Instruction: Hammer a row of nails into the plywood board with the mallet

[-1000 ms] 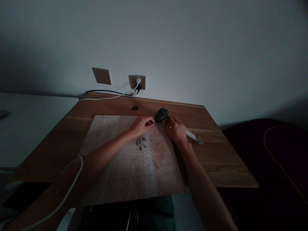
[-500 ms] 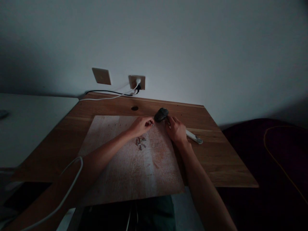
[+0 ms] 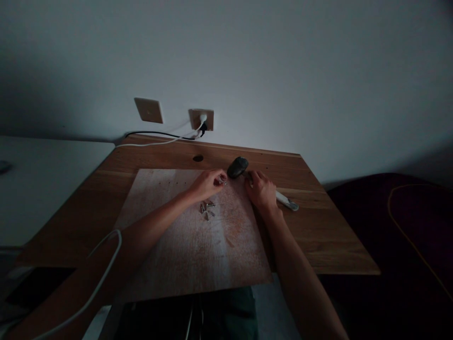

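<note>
Mallet held near head by right hand, fingers wrapped round handle, by far right corner of board; small metal piece pinched in left hand's nearly meeting fingers, best kept steady, clear of mallet.

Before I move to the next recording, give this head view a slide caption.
Right hand grips a mallet; left hand pinches something small over a board bearing metal fasteners.

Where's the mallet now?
Head view, right of centre: the mallet is in the right hand, near the left hand, by the far right corner of the board.
</note>
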The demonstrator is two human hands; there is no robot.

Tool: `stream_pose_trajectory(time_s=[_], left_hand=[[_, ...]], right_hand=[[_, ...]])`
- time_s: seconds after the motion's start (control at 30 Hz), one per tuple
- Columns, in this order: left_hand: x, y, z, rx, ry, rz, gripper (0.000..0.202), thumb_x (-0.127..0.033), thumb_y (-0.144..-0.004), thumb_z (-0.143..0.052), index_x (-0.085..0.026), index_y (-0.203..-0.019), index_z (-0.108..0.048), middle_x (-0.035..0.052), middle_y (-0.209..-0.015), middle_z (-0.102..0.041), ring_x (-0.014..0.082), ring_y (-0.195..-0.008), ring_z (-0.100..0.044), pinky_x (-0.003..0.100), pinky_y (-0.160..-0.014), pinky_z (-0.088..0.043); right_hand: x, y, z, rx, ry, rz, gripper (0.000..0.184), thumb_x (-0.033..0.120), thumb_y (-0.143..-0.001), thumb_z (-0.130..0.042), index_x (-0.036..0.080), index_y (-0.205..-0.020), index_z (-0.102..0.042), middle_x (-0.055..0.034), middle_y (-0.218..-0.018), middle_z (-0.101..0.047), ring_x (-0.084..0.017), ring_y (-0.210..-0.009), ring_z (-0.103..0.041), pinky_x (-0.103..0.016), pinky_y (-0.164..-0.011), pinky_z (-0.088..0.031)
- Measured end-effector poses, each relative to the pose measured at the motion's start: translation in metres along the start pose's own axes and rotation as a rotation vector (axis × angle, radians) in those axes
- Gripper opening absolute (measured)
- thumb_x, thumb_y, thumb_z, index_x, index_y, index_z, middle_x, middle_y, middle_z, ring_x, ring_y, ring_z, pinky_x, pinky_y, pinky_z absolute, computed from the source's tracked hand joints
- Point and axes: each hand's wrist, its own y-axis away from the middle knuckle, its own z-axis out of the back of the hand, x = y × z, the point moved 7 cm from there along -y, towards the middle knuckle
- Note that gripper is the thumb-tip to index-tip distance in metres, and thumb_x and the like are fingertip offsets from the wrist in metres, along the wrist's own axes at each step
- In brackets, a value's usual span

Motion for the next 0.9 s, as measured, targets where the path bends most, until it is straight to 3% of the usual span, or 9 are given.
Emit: stream_pose_trajectory(time_s=[0.33,0.9], left_hand=[[0.002,0.0001,0.0028,-0.035,-0.101,0.021,0.017,-0.021,-0.084,-0.083,-0.019,-0.089,-0.067,-0.0003,-0.087,-0.063,0.0141,-0.077,-0.06,0.029,-0.075,-0.05],[0.0027,-0.0009,0.001,-0.027,-0.079,0.008,0.009,-0.015,-0.087,-0.078,-0.018,-0.088,-0.07,0.0003,-0.087,-0.065,0.014,-0.078,-0.064,0.029,-0.076,-0.052]], right_hand=[[-0.0087,0.001,-0.0023,-0.01,0.028,-0.048,0.014,0.027,-0.1,-0.061,0.018,-0.105,-0.071,-0.0101,-0.099,-0.077,-0.022,-0.082,-0.065,-0.03,-0.066,-0.027],[-0.0098,0.0018,-0.0044,0.001,0.006,-0.072,0.014,0.027,-0.099,-0.061,0.019,-0.105,-0.071,-0.0097,-0.1,-0.077,-0.02,-0.076,-0.063,-0.03,-0.063,-0.023]])
